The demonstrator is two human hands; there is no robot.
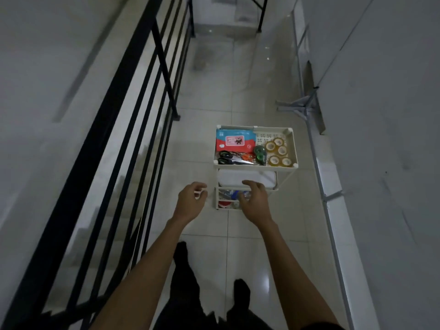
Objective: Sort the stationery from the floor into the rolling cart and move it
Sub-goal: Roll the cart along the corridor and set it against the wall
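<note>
A white rolling cart (293,148) stands on the tiled floor ahead of me. Its top tray holds a red and blue packet (235,140), black-handled scissors (228,157), a green tape dispenser (260,153) and several rolls of clear tape (278,152). A white container (238,177) fills the middle shelf, and small items lie on the lowest shelf. My left hand (190,202) hovers left of the cart, fingers curled loosely, holding nothing. My right hand (254,201) hangs over the cart's near side with fingers spread, apart from the frame.
A black metal railing (147,96) runs along the left above a stairwell. A grey wall (381,139) bounds the corridor on the right, with grey metal bars (307,108) leaning at its base. My dark shoes (240,291) stand on glossy tiles behind the cart.
</note>
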